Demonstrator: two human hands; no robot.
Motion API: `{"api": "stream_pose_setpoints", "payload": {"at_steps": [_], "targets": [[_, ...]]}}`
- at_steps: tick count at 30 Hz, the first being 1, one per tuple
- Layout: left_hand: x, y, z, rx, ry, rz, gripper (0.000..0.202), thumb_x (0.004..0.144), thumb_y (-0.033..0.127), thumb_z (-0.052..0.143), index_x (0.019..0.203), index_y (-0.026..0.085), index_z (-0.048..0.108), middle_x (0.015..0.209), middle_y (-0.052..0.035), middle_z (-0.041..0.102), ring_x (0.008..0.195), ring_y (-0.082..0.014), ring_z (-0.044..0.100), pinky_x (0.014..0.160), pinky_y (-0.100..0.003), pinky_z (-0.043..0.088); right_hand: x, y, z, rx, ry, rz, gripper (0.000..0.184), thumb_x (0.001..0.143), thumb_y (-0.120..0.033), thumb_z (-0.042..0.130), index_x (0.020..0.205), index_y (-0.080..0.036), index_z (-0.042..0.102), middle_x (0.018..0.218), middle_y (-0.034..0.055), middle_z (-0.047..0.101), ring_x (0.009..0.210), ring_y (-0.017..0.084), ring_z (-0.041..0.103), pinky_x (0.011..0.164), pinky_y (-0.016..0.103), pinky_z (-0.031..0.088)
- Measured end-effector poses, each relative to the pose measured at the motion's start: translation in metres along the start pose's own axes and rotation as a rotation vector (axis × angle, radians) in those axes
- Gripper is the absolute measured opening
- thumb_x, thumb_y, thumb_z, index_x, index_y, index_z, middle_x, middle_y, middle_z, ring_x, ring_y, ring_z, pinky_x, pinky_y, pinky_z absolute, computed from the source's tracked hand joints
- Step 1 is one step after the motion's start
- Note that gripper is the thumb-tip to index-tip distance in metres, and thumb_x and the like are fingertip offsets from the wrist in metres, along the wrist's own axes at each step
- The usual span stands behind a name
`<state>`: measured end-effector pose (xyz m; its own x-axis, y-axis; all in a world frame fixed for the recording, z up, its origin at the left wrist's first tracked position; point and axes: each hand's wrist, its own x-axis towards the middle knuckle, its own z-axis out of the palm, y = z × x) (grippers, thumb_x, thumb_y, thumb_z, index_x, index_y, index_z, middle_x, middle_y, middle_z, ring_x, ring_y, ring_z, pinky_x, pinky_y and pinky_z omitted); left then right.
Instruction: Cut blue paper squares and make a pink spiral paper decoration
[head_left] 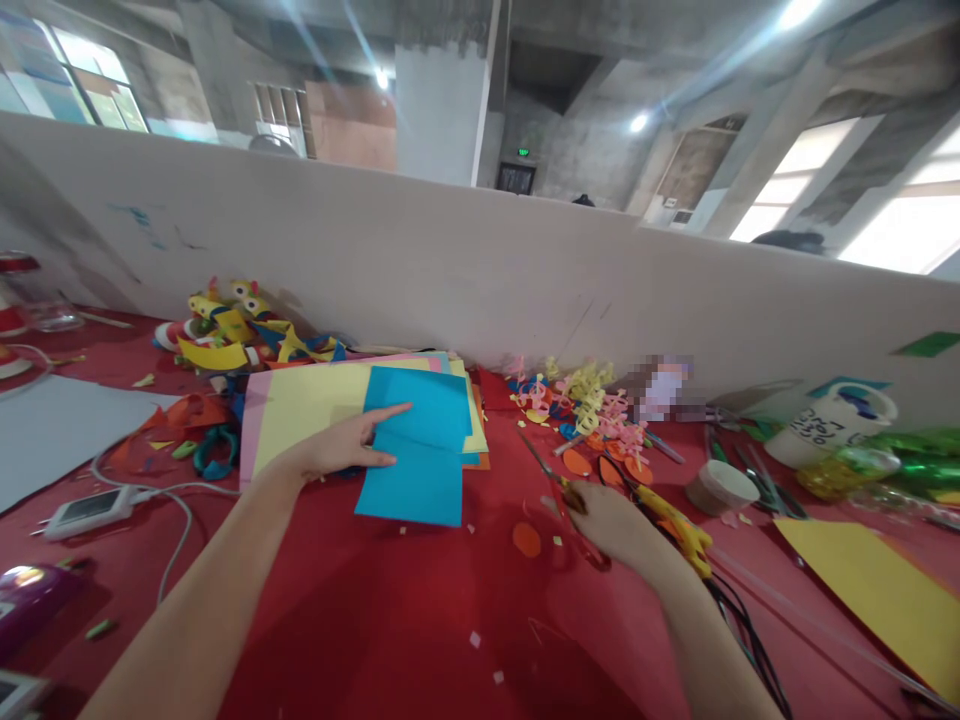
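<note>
My left hand grips the left edge of a bright blue sheet of paper, index finger and thumb on top, the other fingers hidden. A crease runs across the sheet's middle. Its upper part overlaps a stack of pink and yellow paper. To the right, my right hand is closed round a pair of scissors with red handles, blades pointing up and left. Near that hand lie an orange paper disc and a yellow hot glue gun.
Pink and yellow paper curls stand by the white partition. Yellow paper figures sit at back left. A white charger with a cable lies left. Rightward are a paper cup, a white tub and yellow card.
</note>
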<state>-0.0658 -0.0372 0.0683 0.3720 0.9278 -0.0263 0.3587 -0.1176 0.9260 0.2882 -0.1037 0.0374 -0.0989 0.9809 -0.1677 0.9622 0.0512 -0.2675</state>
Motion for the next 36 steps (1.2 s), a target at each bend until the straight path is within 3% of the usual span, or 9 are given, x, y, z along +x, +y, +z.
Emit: {"api": "stream_pose_setpoints", "payload": {"at_steps": [6,11,15,19,22,26,30,33,36], "targets": [[0.006,-0.013,-0.022,0.435,0.075,-0.064,0.086,0.067,0.03,0.061,0.143,0.024,0.022,0.138,-0.0103,0.045,0.112,-0.0286,0.053,0.084,-0.033,0.044,0.023,0.029,0.026,-0.207,0.018,0.206,0.028,0.084,-0.036,0.049,0.091,-0.012,0.062,0.094,0.0153,0.067,0.09,0.027,0.064,0.07,0.03,0.043],[0.003,-0.009,-0.03,0.812,0.193,-0.184,0.079,0.067,0.016,0.05,0.142,0.016,0.025,0.128,-0.0154,0.055,0.108,-0.0326,0.057,0.083,-0.037,0.044,0.021,0.026,0.026,-0.226,0.039,0.192,0.026,0.081,-0.032,0.055,0.096,-0.011,0.061,0.096,0.016,0.066,0.092,0.027,0.063,0.076,0.031,0.043],[-0.003,0.005,-0.034,0.876,0.268,-0.212,0.074,0.065,0.011,0.047,0.138,0.014,0.036,0.131,-0.0159,0.053,0.112,-0.0345,0.054,0.089,-0.041,0.042,0.018,0.024,0.021,-0.248,0.158,0.222,0.027,0.08,-0.032,0.058,0.094,-0.01,0.06,0.096,0.0187,0.065,0.096,0.031,0.06,0.079,0.036,0.042],[-0.013,0.031,-0.029,0.488,0.302,-0.102,0.065,0.066,0.028,0.06,0.13,0.021,0.049,0.129,-0.0103,0.055,0.114,-0.0327,0.053,0.092,-0.042,0.043,0.016,0.011,0.015,0.082,0.328,0.122,0.021,0.08,-0.036,0.054,0.081,-0.016,0.06,0.083,0.0113,0.067,0.081,0.025,0.063,0.073,0.034,0.045],[-0.017,0.05,-0.008,-0.043,0.154,-0.03,0.061,0.067,0.038,0.067,0.125,0.027,0.052,0.116,-0.0059,0.064,0.102,-0.0286,0.06,0.082,-0.04,0.051,0.014,-0.012,0.016,0.552,0.316,-0.043,0.032,0.077,-0.049,0.052,0.078,-0.018,0.061,0.081,0.0076,0.067,0.077,0.022,0.063,0.069,0.032,0.047],[-0.011,0.061,0.034,-0.322,0.168,-0.049,0.06,0.062,0.033,0.075,0.118,0.022,0.056,0.094,-0.0046,0.066,0.085,-0.023,0.061,0.072,-0.036,0.052,0.006,-0.047,0.025,1.234,0.062,-0.068,0.055,0.077,-0.065,0.044,0.102,-0.019,0.063,0.106,0.0114,0.066,0.102,0.023,0.059,0.082,0.035,0.046],[-0.002,0.053,0.068,-0.539,0.179,-0.09,0.062,0.059,0.028,0.077,0.117,0.026,0.054,0.098,-0.0016,0.061,0.087,-0.0194,0.058,0.072,-0.031,0.05,0.003,-0.065,0.033,1.619,-0.201,-0.007,0.056,0.072,-0.066,0.053,0.101,-0.019,0.065,0.102,0.0104,0.067,0.098,0.021,0.061,0.083,0.033,0.046],[0.001,0.044,0.081,-0.613,0.151,-0.15,0.067,0.058,0.02,0.076,0.119,0.027,0.05,0.108,-0.0025,0.058,0.093,-0.0188,0.057,0.078,-0.031,0.049,0.005,-0.067,0.034,1.763,-0.088,0.015,0.044,0.062,-0.052,0.072,0.091,-0.019,0.064,0.089,0.0055,0.069,0.083,0.017,0.063,0.074,0.028,0.048],[0.001,0.039,0.088,-0.594,-0.068,-0.182,0.066,0.058,0.018,0.077,0.118,0.021,0.051,0.113,-0.0061,0.059,0.096,-0.0207,0.057,0.083,-0.034,0.047,0.008,-0.065,0.031,1.724,0.116,-0.007,0.043,0.056,-0.042,0.079,0.089,-0.021,0.061,0.077,0.0002,0.067,0.067,0.013,0.06,0.063,0.025,0.047]]}}
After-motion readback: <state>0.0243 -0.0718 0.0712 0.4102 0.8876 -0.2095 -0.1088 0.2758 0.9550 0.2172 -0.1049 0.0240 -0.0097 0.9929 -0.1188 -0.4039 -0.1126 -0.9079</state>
